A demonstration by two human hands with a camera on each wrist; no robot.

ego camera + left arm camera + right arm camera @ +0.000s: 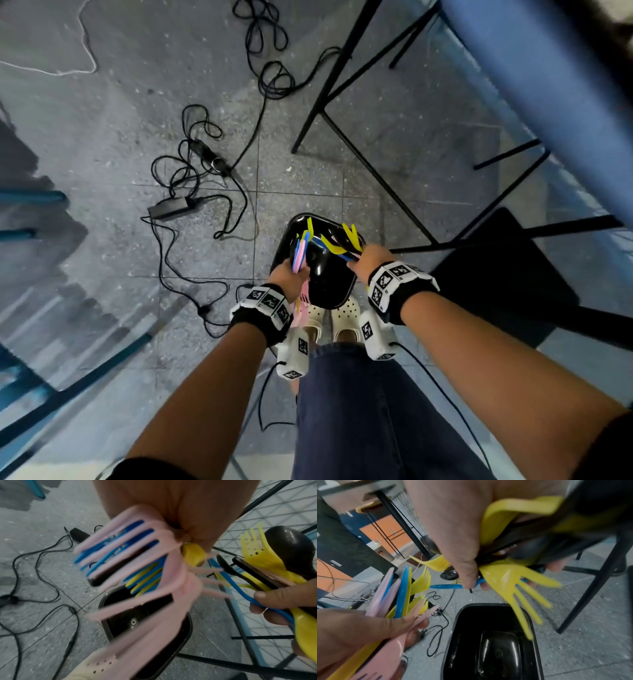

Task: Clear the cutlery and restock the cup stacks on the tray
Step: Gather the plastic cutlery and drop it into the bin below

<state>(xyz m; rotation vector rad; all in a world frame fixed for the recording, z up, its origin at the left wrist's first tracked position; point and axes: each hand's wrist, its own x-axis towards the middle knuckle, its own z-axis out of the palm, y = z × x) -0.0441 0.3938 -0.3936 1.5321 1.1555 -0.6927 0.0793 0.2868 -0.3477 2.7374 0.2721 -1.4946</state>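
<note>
I stand over a black bin [337, 298] on the floor, with both hands above its opening. My left hand [290, 273] grips a bundle of pink, blue and yellow plastic forks [137, 568], held over the bin's left side. My right hand [370, 257] grips a second bundle of cutlery [345, 242] over the right side: yellow forks [518, 591], a blue piece and black spoons. In the right wrist view the bin [488, 605] is open, dark and glossy inside. No tray or cups are in view.
Black cables and a power adapter [169, 206] lie tangled on the tiled floor to the left. Black table legs [346, 137] and a black chair seat [507, 274] stand to the right, under a blue table edge [534, 85]. My white clogs [344, 313] touch the bin's near side.
</note>
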